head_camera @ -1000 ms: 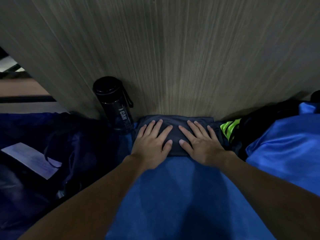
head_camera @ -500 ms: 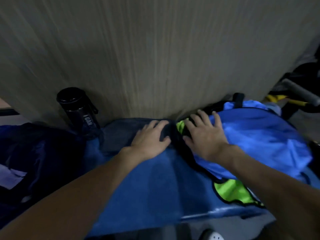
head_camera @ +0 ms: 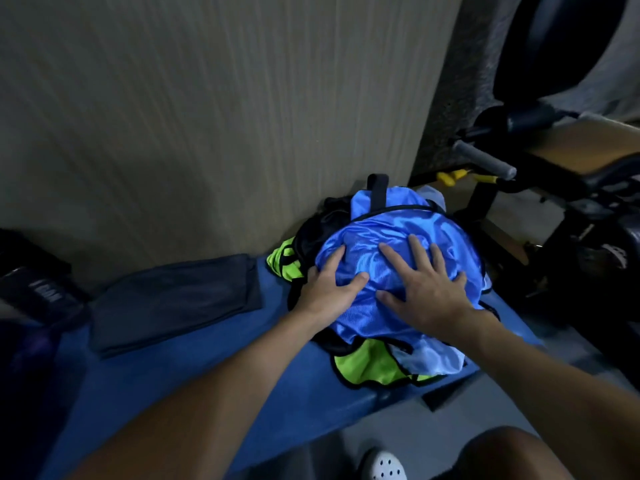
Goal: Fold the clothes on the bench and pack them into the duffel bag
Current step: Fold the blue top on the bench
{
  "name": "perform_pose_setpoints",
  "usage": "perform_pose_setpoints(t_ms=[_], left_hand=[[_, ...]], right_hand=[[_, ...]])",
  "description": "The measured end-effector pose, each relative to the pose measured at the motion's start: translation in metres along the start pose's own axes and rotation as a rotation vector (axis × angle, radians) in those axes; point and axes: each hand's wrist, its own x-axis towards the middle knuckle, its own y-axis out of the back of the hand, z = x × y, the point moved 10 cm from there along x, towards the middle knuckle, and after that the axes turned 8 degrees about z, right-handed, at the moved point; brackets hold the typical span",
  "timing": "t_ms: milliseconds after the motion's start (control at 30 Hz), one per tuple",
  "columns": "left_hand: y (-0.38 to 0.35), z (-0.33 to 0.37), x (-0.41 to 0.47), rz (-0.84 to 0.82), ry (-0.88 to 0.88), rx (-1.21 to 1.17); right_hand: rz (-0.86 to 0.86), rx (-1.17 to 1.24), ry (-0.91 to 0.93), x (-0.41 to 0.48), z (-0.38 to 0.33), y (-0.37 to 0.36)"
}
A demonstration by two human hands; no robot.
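Head view: your left hand (head_camera: 329, 289) lies flat on blue jersey (head_camera: 450, 251), fingers (head_camera: 337, 254) spread wide, gripping nothing. Your right hand (head_camera: 429, 292) sits just beside it at 3 o'clock, fingers likewise spread, pressing same jersey. Jersey tops heap at 2 o'clock end of surface (head_camera: 207, 368). Green vest (head_camera: 374, 368) pokes out beneath. Folded dark garment (head_camera: 173, 299) lies at 9 o'clock of heap, against wall (head_camera: 207, 133). Bottle (head_camera: 45, 296) beyond it, blurred.
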Motion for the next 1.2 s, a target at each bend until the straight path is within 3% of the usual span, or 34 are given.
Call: perform_pose_setpoints(t_ms=[267,900,1200], left_hand=[[-0.035,0.022,0.021,0.031,-0.07,0.048],[0.007,0.002,0.0,0.057,-0.053,0.08],[0.024,0.005,-0.01,0.106,-0.056,0.115]], right_hand=[[-0.022,0.03,0.005,0.017,0.04,0.005],[-0.122,0.224,0.096,0.014,-0.002,-0.014],[-0.041,0.288,0.115,0.007,-0.003,-0.001]])
